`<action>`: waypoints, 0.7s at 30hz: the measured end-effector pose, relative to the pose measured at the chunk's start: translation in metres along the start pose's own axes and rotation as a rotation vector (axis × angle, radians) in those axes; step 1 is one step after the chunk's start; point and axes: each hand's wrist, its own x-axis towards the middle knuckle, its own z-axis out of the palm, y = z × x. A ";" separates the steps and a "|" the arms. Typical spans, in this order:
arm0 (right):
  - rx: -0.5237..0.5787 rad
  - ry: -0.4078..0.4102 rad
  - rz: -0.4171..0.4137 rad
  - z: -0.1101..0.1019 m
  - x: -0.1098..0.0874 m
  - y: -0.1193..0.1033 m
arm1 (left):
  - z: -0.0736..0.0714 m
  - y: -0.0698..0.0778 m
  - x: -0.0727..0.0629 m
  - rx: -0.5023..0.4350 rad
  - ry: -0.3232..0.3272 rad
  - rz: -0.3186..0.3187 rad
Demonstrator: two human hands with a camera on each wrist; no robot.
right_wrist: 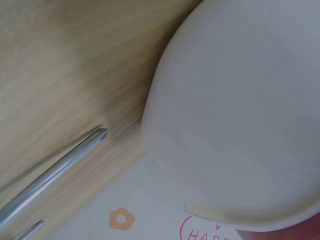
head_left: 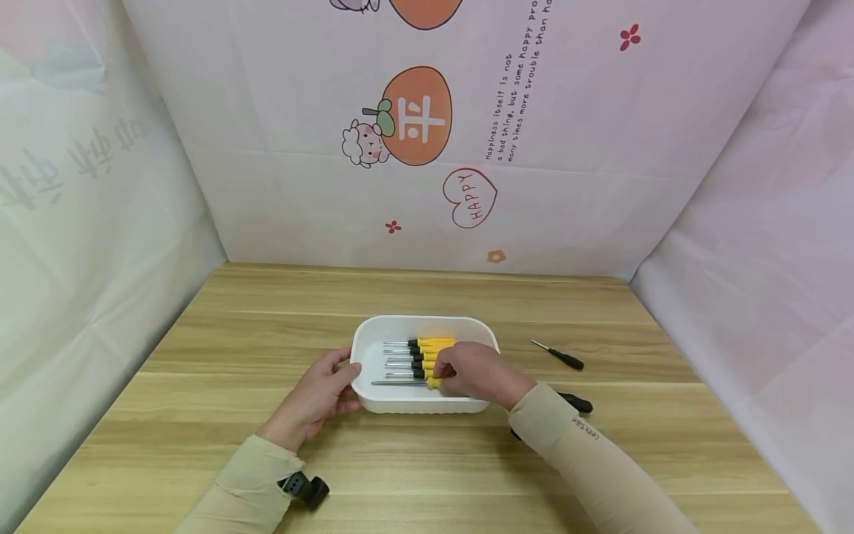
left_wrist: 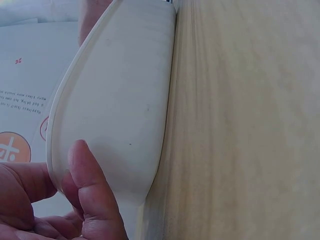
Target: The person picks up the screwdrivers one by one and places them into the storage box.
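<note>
A white plastic tray [head_left: 427,406] sits on the wooden table. Inside it, several screwdrivers [head_left: 420,354] with yellow and black handles lie in a row, shafts pointing left. My left hand [head_left: 319,393] grips the tray's left end, thumb over the rim and fingers against the outer wall; the left wrist view shows these fingers [left_wrist: 95,200] on the wall. Reaching over the tray's right side, my right hand [head_left: 477,371] pinches the yellow handle of the frontmost screwdriver [head_left: 400,383], which lies on the tray floor. That handle's right end is hidden under the hand.
Right of the tray lies a small black-handled screwdriver [head_left: 567,360]. Another black handle [head_left: 577,403] shows partly behind my right sleeve. In the right wrist view, a metal shaft [right_wrist: 55,172] points toward the tray. Printed white cloth [head_left: 300,208] walls off the back and sides.
</note>
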 end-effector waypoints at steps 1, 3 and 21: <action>0.001 0.002 0.000 0.000 0.000 0.000 | 0.000 0.000 0.000 0.000 0.001 -0.002; 0.003 0.006 -0.005 0.000 -0.001 0.000 | 0.000 0.000 0.000 -0.001 0.001 -0.004; 0.018 0.008 -0.007 -0.001 -0.002 -0.002 | 0.000 0.000 0.001 -0.019 -0.003 -0.005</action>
